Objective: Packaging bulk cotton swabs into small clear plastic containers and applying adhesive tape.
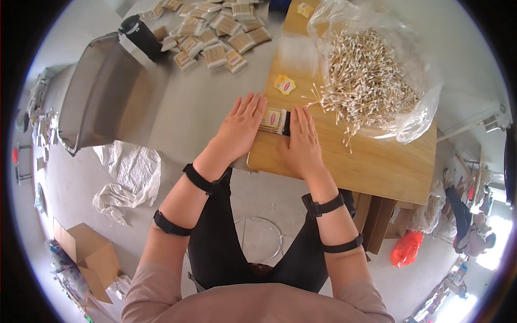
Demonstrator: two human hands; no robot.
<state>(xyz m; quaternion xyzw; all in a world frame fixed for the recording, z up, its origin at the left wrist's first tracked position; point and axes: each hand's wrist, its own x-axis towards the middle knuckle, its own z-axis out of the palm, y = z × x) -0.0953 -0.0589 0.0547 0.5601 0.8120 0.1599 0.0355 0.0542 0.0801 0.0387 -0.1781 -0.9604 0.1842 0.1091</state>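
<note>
A small clear packet of cotton swabs (pixel 273 119) with a yellow and red label lies at the wooden board's left edge, between my two hands. My left hand (pixel 242 125) is at its left side, fingers stretched out and close together. On the other side, my right hand (pixel 302 139) lies with its fingers straight, beside a narrow black piece (pixel 287 123) at the packet's right end. Neither hand wraps round anything. Whether the palms touch the packet I cannot tell. A loose yellow label card (pixel 285 84) rests just beyond the packet.
A large open plastic bag of loose cotton swabs (pixel 371 75) covers the wooden board's (pixel 371 172) far right. Several filled packets (pixel 215 37) are heaped on the grey table (pixel 188 110) at the back. A grey bin (pixel 97 91) and a black cylindrical container (pixel 141 36) stand left.
</note>
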